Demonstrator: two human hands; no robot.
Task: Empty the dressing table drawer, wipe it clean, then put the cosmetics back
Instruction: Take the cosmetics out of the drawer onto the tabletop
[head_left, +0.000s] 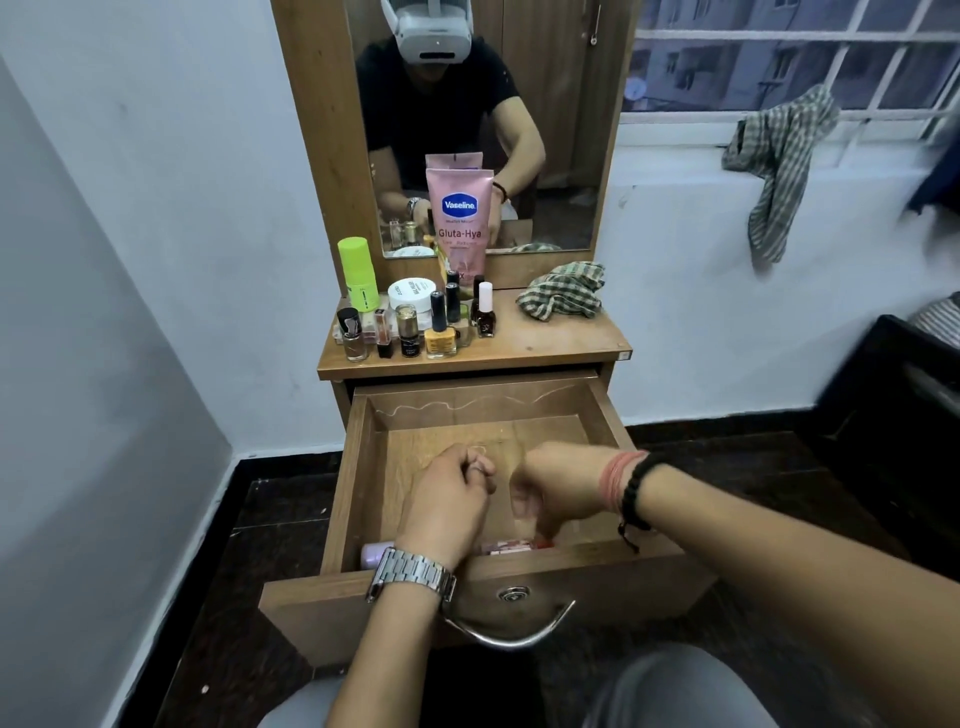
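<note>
We are reaching both hands into the open drawer (363, 467): our left hand (452, 499) has its fingers curled together, seemingly on something small; our right hand (556, 488) is blurred, its fingers curled, hold unclear. Most cosmetics (415, 322) are standing on the table (545, 343), left of the checked cloth (566, 291). A pale bottle (376, 553) and a red item (514, 546) are lying at the drawer's near edge, so emptying is unfinished; wiping and refilling remain.

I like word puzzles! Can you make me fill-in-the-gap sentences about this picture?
1. The tall pink Vaseline tube stands in front of the ____.
2. The crumpled checked cloth lies on the wooden ____ top.
3. Both hands, left and right, reach into the open wooden ____.
4. The left wrist wears a silver metal ____.

Missing words: mirror; dressing table; drawer; watch
</note>
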